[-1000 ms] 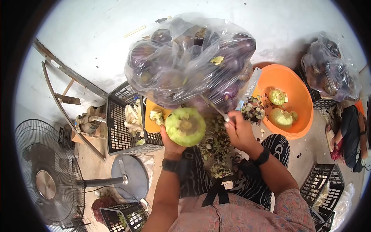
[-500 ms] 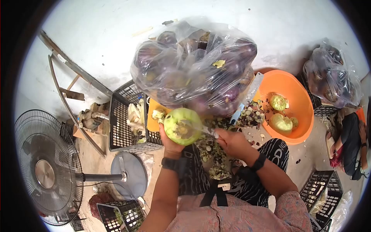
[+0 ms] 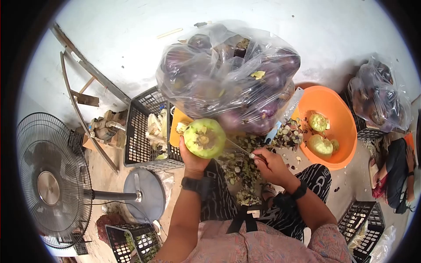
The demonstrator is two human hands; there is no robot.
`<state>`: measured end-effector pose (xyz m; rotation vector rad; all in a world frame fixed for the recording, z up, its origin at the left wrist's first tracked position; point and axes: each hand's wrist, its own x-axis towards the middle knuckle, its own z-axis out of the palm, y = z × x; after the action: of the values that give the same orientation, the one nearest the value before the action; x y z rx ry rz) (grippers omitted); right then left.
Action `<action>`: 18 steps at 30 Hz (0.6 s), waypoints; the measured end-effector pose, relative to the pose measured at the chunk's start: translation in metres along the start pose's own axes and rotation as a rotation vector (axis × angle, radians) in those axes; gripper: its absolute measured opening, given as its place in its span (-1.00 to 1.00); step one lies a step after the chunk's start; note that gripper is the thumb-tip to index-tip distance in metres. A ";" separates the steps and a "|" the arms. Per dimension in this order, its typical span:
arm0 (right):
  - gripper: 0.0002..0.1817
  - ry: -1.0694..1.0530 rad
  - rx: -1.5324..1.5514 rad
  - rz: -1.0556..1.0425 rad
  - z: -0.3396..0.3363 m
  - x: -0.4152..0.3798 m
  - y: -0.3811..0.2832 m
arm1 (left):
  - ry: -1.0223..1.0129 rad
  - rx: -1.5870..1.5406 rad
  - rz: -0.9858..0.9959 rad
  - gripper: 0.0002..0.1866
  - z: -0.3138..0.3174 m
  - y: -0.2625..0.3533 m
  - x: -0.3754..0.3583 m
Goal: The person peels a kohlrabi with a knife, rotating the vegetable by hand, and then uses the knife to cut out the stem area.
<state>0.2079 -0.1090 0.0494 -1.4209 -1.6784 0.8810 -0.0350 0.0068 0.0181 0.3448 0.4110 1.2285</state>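
My left hand (image 3: 193, 160) is wrapped round a large, round, pale-green peeled vegetable (image 3: 212, 144), holding it up from below and the left. A brown woody patch marks the vegetable's upturned face. In my closed right hand (image 3: 276, 168) is a knife (image 3: 238, 146), its thin blade pointing left to the vegetable's right edge. Dark purple and pale peelings (image 3: 247, 184) lie heaped below, between my knees. Just beyond my hands, a clear plastic bag (image 3: 206, 94) bulges with round purple vegetables.
An orange basin (image 3: 344, 127) at right holds peeled vegetables. A wide blade with a blue handle (image 3: 272, 132) lies beside the bag. Left are a black crate (image 3: 133, 144) and a standing fan (image 3: 48, 188). Another filled bag (image 3: 372, 98) stands far right, near a person's arm (image 3: 410, 168).
My right hand has drawn the knife slightly right and down, off the vegetable's face to its edge. The vegetable has shifted a little left and turned its woody patch more toward me.
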 end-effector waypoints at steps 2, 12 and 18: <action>-0.74 -0.018 0.042 -0.008 0.001 -0.002 0.000 | -0.039 -0.010 0.023 -0.26 0.000 0.004 -0.002; -0.73 -0.173 0.236 0.140 -0.004 -0.002 0.006 | 0.017 -0.020 0.046 -0.24 -0.001 0.006 -0.002; -0.75 -0.253 0.421 0.211 -0.020 -0.003 0.005 | 0.039 0.063 0.057 -0.20 -0.002 0.003 0.000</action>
<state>0.2281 -0.1105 0.0548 -1.2444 -1.4187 1.4885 -0.0387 0.0075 0.0182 0.3886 0.4772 1.2814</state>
